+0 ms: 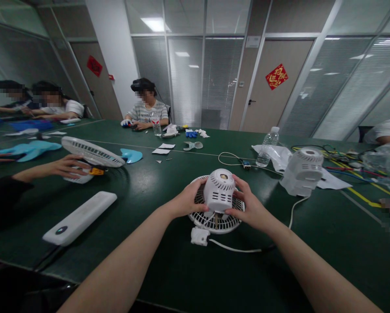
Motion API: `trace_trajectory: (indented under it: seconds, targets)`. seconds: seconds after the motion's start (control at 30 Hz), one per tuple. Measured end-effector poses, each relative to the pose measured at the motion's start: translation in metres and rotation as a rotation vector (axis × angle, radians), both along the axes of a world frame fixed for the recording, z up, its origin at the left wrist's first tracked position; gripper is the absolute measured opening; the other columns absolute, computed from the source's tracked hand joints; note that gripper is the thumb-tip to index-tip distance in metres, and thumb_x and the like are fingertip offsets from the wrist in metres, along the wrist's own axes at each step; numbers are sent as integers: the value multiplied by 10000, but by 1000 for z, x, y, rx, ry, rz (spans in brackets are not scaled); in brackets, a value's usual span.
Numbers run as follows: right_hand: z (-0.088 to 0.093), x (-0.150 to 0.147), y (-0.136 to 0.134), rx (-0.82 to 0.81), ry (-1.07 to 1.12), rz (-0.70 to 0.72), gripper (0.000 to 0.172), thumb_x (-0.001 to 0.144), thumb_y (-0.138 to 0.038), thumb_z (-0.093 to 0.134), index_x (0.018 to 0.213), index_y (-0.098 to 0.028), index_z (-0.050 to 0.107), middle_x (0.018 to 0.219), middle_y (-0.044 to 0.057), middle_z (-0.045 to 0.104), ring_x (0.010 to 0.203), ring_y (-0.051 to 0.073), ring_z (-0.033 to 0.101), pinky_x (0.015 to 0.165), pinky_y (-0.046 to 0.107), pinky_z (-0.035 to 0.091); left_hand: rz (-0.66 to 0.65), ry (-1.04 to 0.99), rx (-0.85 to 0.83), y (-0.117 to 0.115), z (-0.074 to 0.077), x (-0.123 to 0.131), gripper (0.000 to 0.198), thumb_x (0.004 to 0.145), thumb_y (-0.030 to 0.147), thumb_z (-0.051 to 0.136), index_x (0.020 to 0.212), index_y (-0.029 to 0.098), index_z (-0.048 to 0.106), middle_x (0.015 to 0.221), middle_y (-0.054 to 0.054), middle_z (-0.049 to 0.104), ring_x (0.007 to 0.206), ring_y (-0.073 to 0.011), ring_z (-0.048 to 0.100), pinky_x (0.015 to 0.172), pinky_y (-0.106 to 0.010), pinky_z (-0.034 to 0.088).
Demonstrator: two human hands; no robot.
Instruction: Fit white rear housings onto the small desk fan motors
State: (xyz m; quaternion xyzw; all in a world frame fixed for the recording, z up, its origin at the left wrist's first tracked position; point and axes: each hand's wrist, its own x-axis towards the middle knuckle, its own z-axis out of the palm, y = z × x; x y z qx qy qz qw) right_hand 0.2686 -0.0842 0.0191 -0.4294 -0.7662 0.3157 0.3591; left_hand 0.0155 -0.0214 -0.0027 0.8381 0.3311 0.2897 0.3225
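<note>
Between my two hands is a white fan motor housing (218, 191) with vent slots and a round hole on top. It stands over a white round fan grille (211, 225) lying on the green table. My left hand (191, 199) wraps the housing's left side, thumb at its lower edge. On the opposite side my right hand (250, 204) grips it, with the thumb near the lower front. A small white plastic piece (200, 236) lies just in front of the grille, and a white cable (234, 248) runs from near it to the right, passing under my right forearm.
Another white motor housing (303, 171) stands to the right, near a water bottle (269, 145) and tangled wires (345, 158). At left, a co-worker's hand (62, 168) holds a fan head (93, 151) beside a white oblong device (80, 217). Blue fan blades (31, 150) lie farther left.
</note>
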Motion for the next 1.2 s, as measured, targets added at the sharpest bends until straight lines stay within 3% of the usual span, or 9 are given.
trace_trajectory:
  seconds: [0.27, 0.47, 0.9, 1.2]
  targets:
    - [-3, 0, 0, -20, -11, -1, 1044, 703, -240, 771, 1463, -397, 72, 1520, 76, 233, 1321, 322, 399, 1079, 577, 326, -32, 0, 5, -2, 4, -1, 898, 643, 391, 759, 1401, 237, 301, 1428, -129, 389, 1291, -331, 397, 1074, -541, 320]
    - [0, 0, -2, -92, -51, -39, 1026, 730, -237, 743, 1461, -405, 43, 1481, 85, 339, 1326, 350, 383, 1016, 631, 373, -32, -3, -23, -5, 8, -2, 883, 650, 405, 752, 1399, 248, 310, 1439, -124, 386, 1294, -325, 403, 1065, -538, 342]
    - [-4, -4, 1, -27, -84, -80, 985, 764, -250, 692, 1459, -412, 14, 1493, 81, 321, 1289, 348, 437, 1029, 640, 356, 22, -9, 5, -8, 16, -2, 894, 640, 374, 759, 1410, 281, 313, 1407, -94, 454, 1260, -314, 456, 1031, -543, 385]
    - [1, 1, 0, -97, -62, -84, 1010, 705, -282, 756, 1450, -428, 90, 1484, 66, 314, 1283, 357, 435, 981, 594, 441, 20, 22, -63, -5, 11, -3, 878, 649, 380, 759, 1398, 285, 311, 1429, -120, 416, 1285, -336, 429, 1027, -581, 372]
